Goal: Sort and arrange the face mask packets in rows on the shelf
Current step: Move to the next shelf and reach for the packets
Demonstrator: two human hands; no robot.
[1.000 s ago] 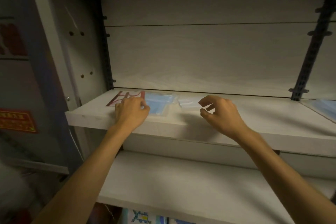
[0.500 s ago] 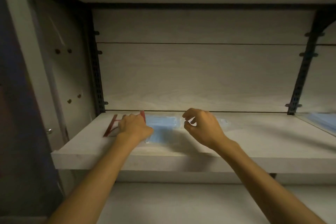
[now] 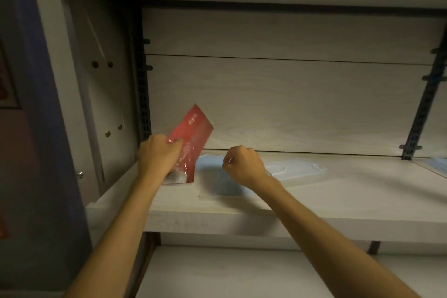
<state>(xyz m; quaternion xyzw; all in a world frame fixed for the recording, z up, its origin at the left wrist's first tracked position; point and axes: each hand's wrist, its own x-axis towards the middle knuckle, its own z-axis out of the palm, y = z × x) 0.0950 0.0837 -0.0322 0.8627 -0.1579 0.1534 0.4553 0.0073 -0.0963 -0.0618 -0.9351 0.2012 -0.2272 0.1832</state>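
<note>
One red packet (image 3: 193, 139) is up off the shelf (image 3: 242, 215), tilted, pinched at its lower crinkled end by the left hand (image 3: 158, 156). Right hand (image 3: 243, 164) is clenched above the blue packet (image 3: 219, 176) lying flat; can't tell if it pinches anything. Likely light, floppy, slick film, so grip an edge or corner. White print on the red one is too blurred to read.
</note>
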